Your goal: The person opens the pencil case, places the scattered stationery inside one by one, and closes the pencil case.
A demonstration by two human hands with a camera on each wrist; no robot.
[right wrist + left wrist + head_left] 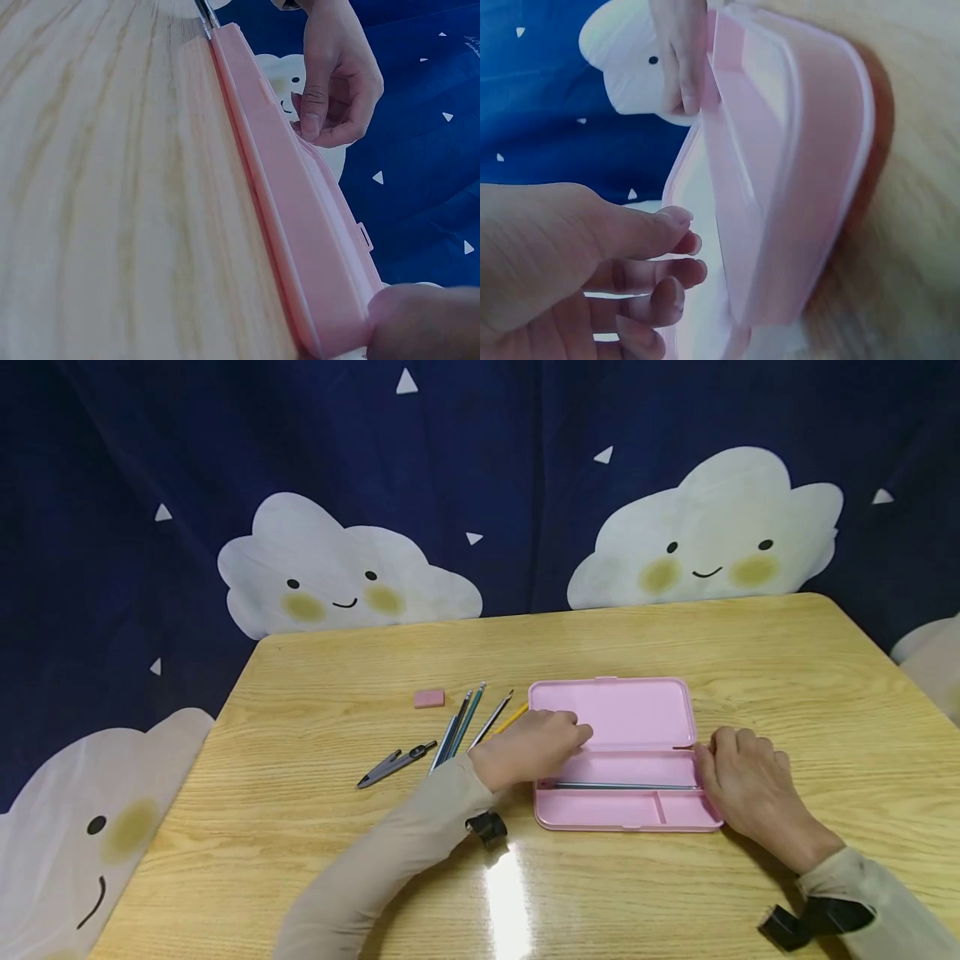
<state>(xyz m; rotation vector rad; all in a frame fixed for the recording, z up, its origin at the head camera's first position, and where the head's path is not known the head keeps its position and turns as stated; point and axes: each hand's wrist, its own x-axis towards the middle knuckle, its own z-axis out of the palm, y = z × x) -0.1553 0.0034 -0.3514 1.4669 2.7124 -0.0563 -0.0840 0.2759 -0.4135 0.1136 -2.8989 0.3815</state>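
Observation:
A pink pencil case [611,810] lies with its lid folded back on the table. Inside, a thin pencil [622,787] runs lengthwise along the divider. My left hand [534,745] hovers over the left part of the case; in the left wrist view its fingers [682,271] are loosely bent with nothing between them. At the right end, my right hand [753,781] grips the case by its side wall, fingers over the rim in the left wrist view. Only part of that hand [420,324] shows in the right wrist view.
Left of the case lie several pencils [462,722], a yellow one [512,718] partly behind my left hand. A pink eraser [429,698] and a grey compass [396,763] are farther left. A dark blue cloud-print curtain [525,485] hangs behind the wooden table [300,693].

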